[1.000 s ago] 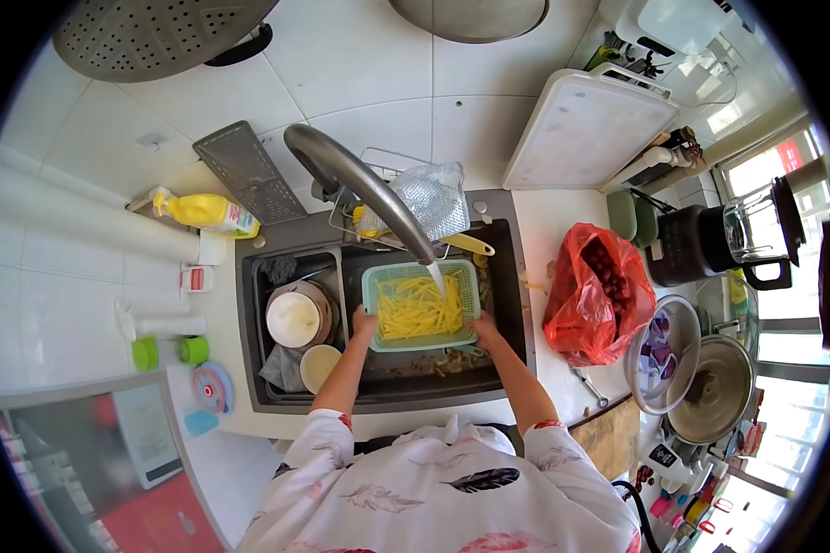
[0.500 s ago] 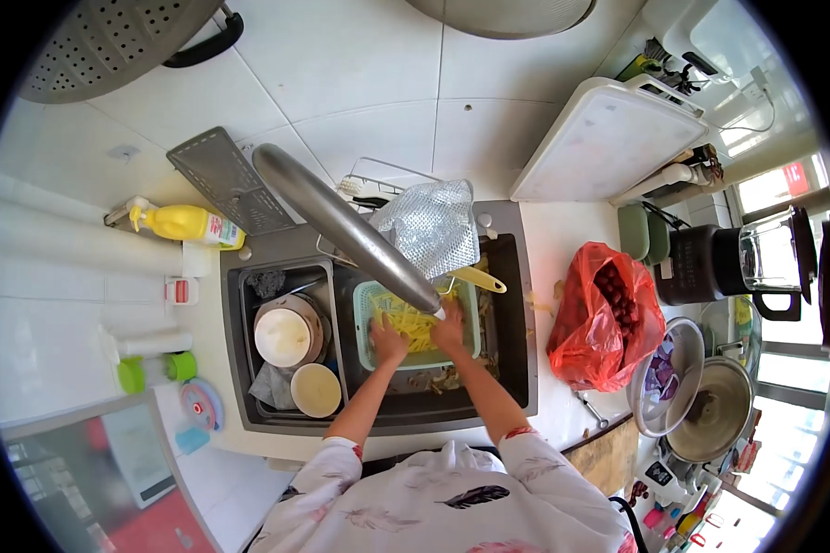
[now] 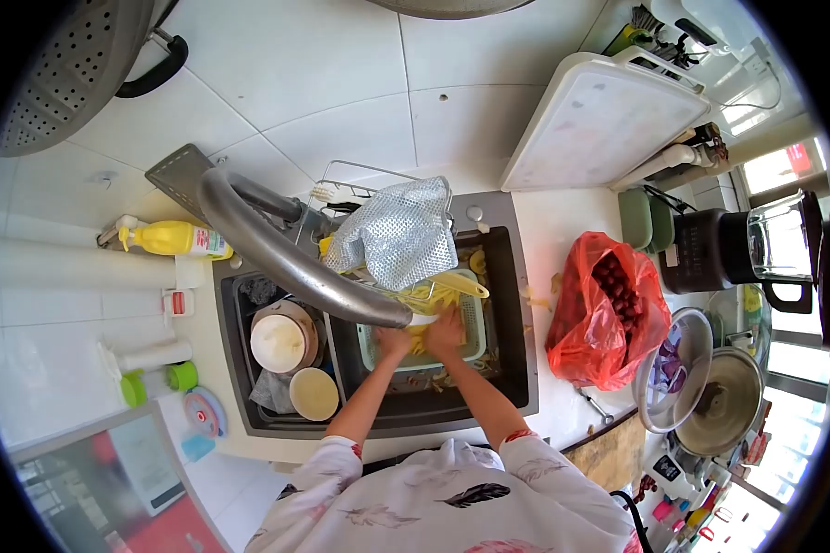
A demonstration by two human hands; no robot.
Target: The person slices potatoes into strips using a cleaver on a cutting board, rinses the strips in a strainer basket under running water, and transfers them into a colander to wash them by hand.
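Observation:
A pale green basket point(image 3: 476, 332) sits in the right basin of the dark sink, with yellow strips point(image 3: 442, 297) in it. Both hands are down in the basket among the strips. My left hand point(image 3: 396, 343) is at its left part, fingers mostly hidden by the faucet and the strips. My right hand point(image 3: 445, 334) is just to the right, close beside the faucet's tip, and its fingertips are hard to make out. The grey faucet point(image 3: 295, 267) arches over the basket, with water at its mouth. Scraps lie in the basin around the basket.
Bowls point(image 3: 314, 394) fill the left basin. A wire rack behind holds a silvery cloth point(image 3: 394, 233) and a yellow-handled tool. To the right are a red bag point(image 3: 572, 313) of dark red fruit, a colander point(image 3: 697, 369) with purple pieces, and a blender point(image 3: 710, 251). Yellow bottle point(image 3: 171, 238) at left.
Both hands have gone from the basket's sides into the yellow strips and have drawn closer together. The view has shifted, and the faucet now appears farther left.

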